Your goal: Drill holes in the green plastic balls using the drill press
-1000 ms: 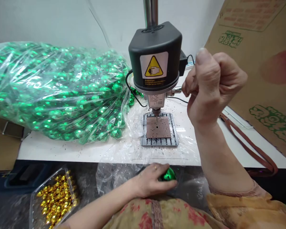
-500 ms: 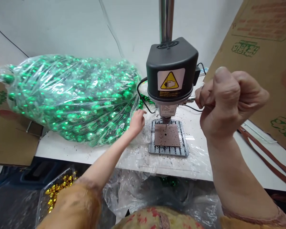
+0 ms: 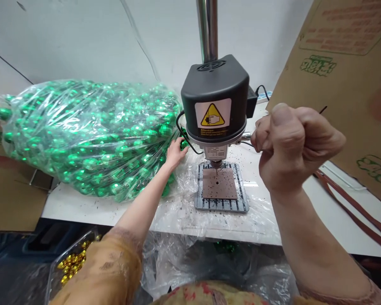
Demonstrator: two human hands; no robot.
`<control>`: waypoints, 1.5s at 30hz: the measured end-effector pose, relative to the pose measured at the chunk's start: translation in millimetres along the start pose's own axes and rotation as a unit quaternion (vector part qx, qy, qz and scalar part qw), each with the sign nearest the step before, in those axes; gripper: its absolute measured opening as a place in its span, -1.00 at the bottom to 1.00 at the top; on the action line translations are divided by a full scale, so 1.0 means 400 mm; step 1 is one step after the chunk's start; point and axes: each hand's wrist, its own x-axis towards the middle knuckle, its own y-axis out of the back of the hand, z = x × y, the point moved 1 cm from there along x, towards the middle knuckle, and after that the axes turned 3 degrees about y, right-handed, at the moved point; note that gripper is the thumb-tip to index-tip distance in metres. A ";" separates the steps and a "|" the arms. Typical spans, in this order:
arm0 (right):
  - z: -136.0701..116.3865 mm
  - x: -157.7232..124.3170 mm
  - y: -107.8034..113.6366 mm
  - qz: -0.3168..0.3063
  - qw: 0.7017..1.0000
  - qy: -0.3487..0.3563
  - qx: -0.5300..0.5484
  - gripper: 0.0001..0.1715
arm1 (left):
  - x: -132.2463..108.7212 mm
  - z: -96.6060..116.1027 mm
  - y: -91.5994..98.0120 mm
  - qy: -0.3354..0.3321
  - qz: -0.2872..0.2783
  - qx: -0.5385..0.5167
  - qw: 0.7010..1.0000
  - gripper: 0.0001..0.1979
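While the right hand (image 3: 295, 148) is clenching its fingers around the lever (image 3: 246, 136) of the drill press (image 3: 214, 97), the left hand (image 3: 177, 152) is occupying the space between the press and the right end of a clear plastic bag (image 3: 34, 106). The bag is containing faceted green beads (image 3: 139, 127). The left fingers are curling beside dark green pieces (image 3: 184, 144); the view is apparently not showing whether they are grasping any. The drill bit (image 3: 216, 171) is pointing down at a brown board (image 3: 220, 190), which is lying on the slotted base plate (image 3: 222, 206). Dark shavings are covering parts of both. Beneath the table (image 3: 82, 210), at left, a clear tray (image 3: 51, 279) is holding gold pieces (image 3: 71, 264)
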 end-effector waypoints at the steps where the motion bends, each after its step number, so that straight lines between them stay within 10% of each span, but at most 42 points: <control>1: 0.000 -0.001 0.000 0.002 1.000 0.002 -0.004 -0.43 | -0.023 0.000 0.014 0.021 0.005 -0.022 1.000 -0.73; 7: 0.001 -0.009 -0.002 0.017 0.999 -0.009 -0.051 -0.40 | -0.215 0.045 0.061 0.174 -0.068 -0.305 0.934 -0.50; 13: 0.000 -0.011 0.002 -0.002 0.995 -0.012 -0.098 -0.45 | -0.326 0.077 -0.014 0.163 -0.132 -0.315 0.926 -0.41; 21: 0.016 -0.022 0.016 -0.030 0.996 -0.006 -0.081 -0.49 | -0.339 0.064 -0.094 0.089 -0.187 -0.231 0.951 -0.37; 45: 0.011 -0.027 0.008 -0.005 0.992 -0.014 -0.122 -0.38 | -0.381 0.092 -0.138 -0.011 -0.181 -0.139 0.974 -0.43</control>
